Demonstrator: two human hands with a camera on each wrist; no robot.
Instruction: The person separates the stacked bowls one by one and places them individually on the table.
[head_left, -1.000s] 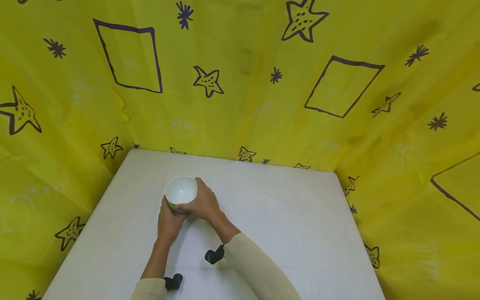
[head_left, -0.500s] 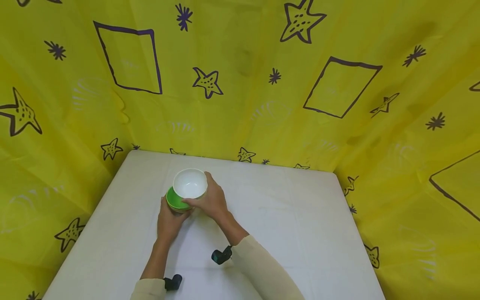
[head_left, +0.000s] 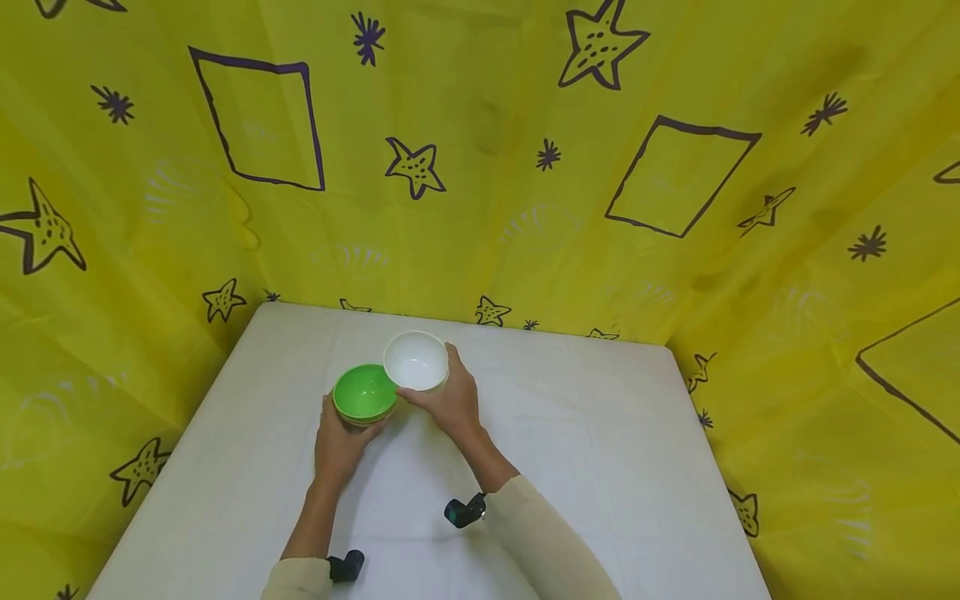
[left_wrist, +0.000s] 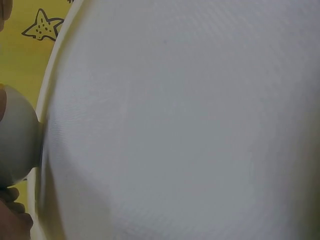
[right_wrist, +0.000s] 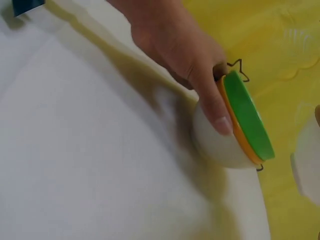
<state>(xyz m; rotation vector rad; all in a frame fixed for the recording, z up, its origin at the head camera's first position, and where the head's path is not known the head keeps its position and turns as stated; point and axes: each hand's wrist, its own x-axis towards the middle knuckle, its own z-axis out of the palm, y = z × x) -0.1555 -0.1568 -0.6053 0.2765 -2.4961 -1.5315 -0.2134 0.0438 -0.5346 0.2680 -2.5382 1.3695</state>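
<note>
My left hand (head_left: 339, 443) grips a nested pair of bowls from the near left. A green-lined bowl (head_left: 365, 393) sits inside another bowl (right_wrist: 215, 140), pale outside with an orange rim. In the right wrist view the left thumb lies across the pale outer wall. Just to the right, my right hand (head_left: 456, 400) pinches a white-lined bowl (head_left: 416, 362) by its near right side, thumb at the rim. In the head view the white-lined bowl overlaps the green one's right edge; whether they touch I cannot tell. Its outside (right_wrist: 307, 160) shows only partly in the right wrist view.
A white-covered table (head_left: 570, 433) lies beneath both hands. Yellow curtains (head_left: 487, 233) with drawn stars hang along its back and sides. Small black cameras are strapped at the left wrist (head_left: 347, 566) and the right wrist (head_left: 465, 511).
My right hand has lifted the white-lined bowl out of the stack and moved it right, uncovering the green one. The left hand has stayed almost in place.
</note>
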